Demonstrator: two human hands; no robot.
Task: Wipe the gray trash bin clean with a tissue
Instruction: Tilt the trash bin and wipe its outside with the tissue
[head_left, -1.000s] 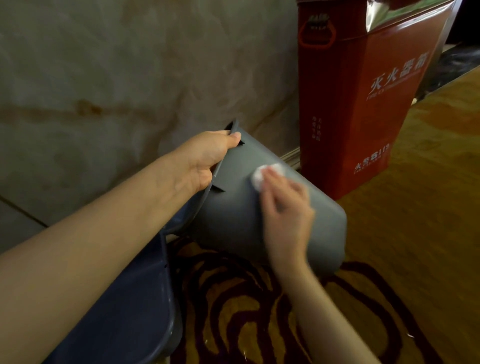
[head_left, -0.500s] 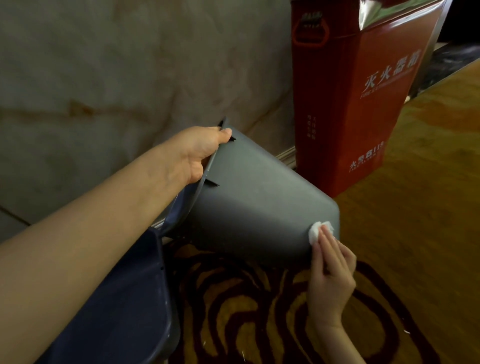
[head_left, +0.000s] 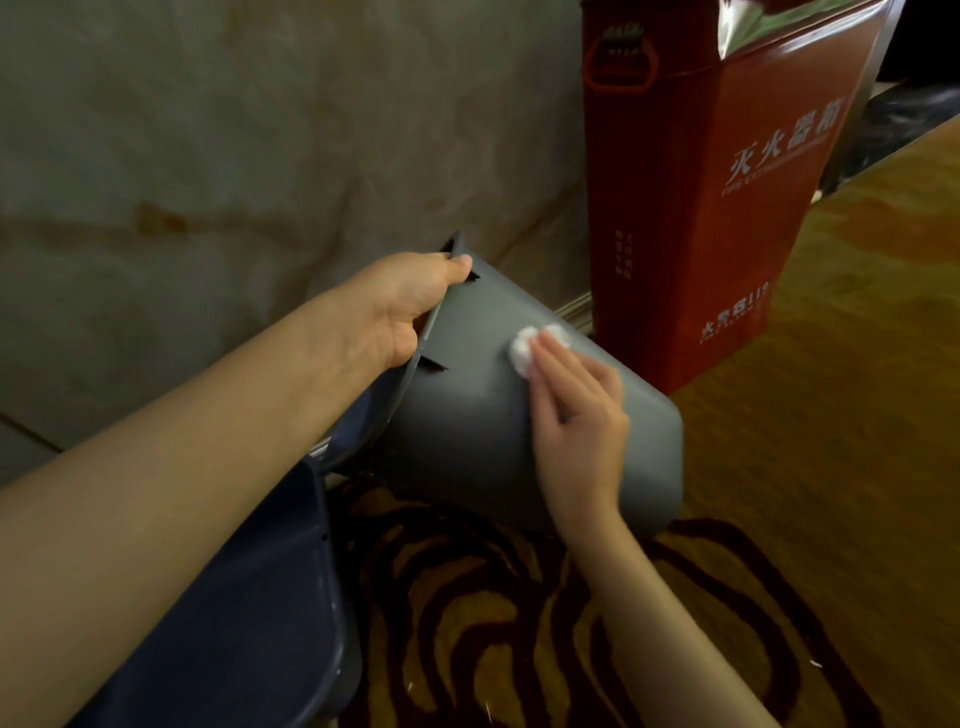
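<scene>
The gray trash bin (head_left: 467, 415) is tipped on its side above the carpet, its mouth toward the left and its base toward the right. My left hand (head_left: 410, 306) grips its rim at the upper left. My right hand (head_left: 576, 410) lies flat on the bin's upper side wall and presses a crumpled white tissue (head_left: 524, 351) against it under the fingertips. The inside of the bin is hidden.
A dark blue bin (head_left: 249, 597) stands at the lower left, touching the gray one. A tall red fire-extinguisher box (head_left: 701, 182) stands right behind, against the marble wall (head_left: 234, 130). A patterned brown and gold carpet (head_left: 779, 467) covers the floor.
My right hand slid the tissue from the upper wall down to the bin's base corner, then back up toward the rim. The left hand kept its grip.
</scene>
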